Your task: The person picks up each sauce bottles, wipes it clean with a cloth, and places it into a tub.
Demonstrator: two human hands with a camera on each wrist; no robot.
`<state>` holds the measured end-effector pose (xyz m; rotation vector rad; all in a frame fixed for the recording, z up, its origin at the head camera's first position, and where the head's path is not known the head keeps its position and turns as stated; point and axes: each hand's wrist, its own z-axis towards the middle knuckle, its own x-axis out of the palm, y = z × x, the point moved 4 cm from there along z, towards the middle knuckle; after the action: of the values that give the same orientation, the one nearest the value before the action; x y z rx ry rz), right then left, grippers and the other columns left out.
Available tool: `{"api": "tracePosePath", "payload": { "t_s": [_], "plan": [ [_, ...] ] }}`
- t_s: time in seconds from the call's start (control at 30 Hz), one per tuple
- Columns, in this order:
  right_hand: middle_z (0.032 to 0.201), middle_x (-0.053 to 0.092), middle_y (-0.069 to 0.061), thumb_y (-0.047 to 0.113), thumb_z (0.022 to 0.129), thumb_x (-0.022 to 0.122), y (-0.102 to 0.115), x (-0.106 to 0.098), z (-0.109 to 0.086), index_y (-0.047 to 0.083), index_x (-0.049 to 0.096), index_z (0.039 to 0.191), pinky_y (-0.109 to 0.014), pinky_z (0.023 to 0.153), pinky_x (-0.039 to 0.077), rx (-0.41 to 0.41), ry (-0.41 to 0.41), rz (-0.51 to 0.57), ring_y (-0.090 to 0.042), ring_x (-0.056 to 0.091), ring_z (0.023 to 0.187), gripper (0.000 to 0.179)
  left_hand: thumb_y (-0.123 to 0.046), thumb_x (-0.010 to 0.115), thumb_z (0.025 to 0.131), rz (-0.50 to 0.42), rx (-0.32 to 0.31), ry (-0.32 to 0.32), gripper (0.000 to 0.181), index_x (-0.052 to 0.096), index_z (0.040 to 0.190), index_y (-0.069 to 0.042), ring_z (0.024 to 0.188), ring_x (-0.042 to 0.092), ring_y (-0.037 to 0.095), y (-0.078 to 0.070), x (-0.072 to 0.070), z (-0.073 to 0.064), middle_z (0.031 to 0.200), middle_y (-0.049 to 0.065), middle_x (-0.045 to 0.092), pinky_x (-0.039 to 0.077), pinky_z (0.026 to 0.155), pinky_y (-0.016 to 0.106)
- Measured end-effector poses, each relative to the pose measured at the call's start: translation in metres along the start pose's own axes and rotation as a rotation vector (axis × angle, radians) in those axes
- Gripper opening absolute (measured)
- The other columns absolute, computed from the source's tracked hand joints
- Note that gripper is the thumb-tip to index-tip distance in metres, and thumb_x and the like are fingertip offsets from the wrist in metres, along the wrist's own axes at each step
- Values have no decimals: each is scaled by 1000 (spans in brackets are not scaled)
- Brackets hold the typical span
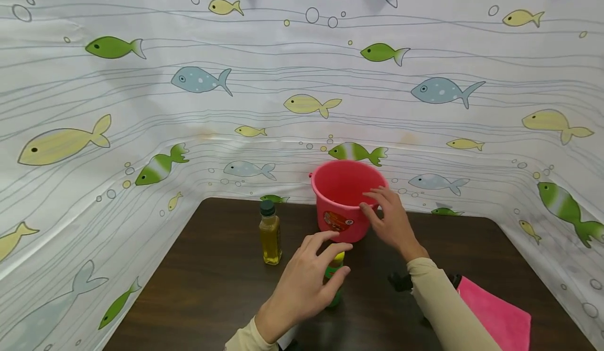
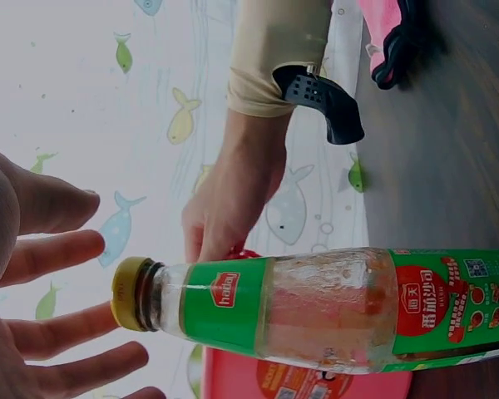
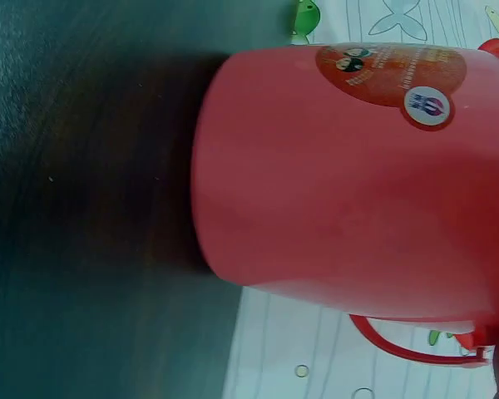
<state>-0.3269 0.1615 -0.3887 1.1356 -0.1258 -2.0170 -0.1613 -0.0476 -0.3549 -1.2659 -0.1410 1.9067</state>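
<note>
L hand [image 1: 304,277] by sauce btl [image 2: 308,312], R hand [image 1: 391,225] at bucket [image 1: 342,204] rim.
L fingers spread wide, nothing held, hiding part of btl in head view. R fingers bent over bucket's R rim; can't tell if gripping, mostly cut off in R-wrist cam. Btl just in front of bucket: upright, long axis vert., cap up. Bucket upright, mouth up.

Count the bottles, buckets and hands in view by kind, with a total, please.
Bottles: 2 (dark-capped bottle, yellow-capped bottle)
Buckets: 1 (pink bucket)
Hands: 2 (left hand, right hand)
Total: 5
</note>
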Motion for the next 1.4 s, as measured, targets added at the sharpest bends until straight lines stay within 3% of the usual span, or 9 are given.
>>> {"api": "tracePosePath", "payload": {
  "t_s": [0.23,0.4,0.57,0.87,1.4],
  "plan": [
    [136,66,-21,19,96,77,-5,6,-4,3,75,118,-69,112,45,-20,-75,27,-43,47,144,27,-25,78,96,-43,-37,-16,39,71,134,-23,124,58,18,2,2,1,144,2,62,62,96,39],
    [134,67,-21,18,95,78,-7,6,-4,4,76,112,-69,113,45,-11,-93,36,-42,48,143,22,-24,78,96,-70,-43,-13,39,71,133,-23,124,58,18,2,5,2,143,2,62,62,95,38],
    [132,68,-19,20,95,78,-8,6,-3,5,75,109,-68,114,45,-1,-94,41,-41,48,143,20,-21,77,96,-105,-59,-7,36,71,132,-21,122,60,18,5,9,3,141,3,63,62,96,37],
    [130,68,-20,19,94,80,-8,7,-4,4,75,106,-68,115,44,-6,-123,76,-42,48,144,19,-16,76,97,-123,-121,-45,33,71,130,-18,103,67,13,12,17,1,121,4,67,62,93,35],
    [130,68,-20,18,93,80,-7,8,-4,4,75,105,-68,114,45,-1,-131,88,-42,49,143,19,-17,79,95,-114,-165,-71,37,70,131,-21,103,70,13,17,23,-1,122,-1,73,63,94,40]
  ]
}}
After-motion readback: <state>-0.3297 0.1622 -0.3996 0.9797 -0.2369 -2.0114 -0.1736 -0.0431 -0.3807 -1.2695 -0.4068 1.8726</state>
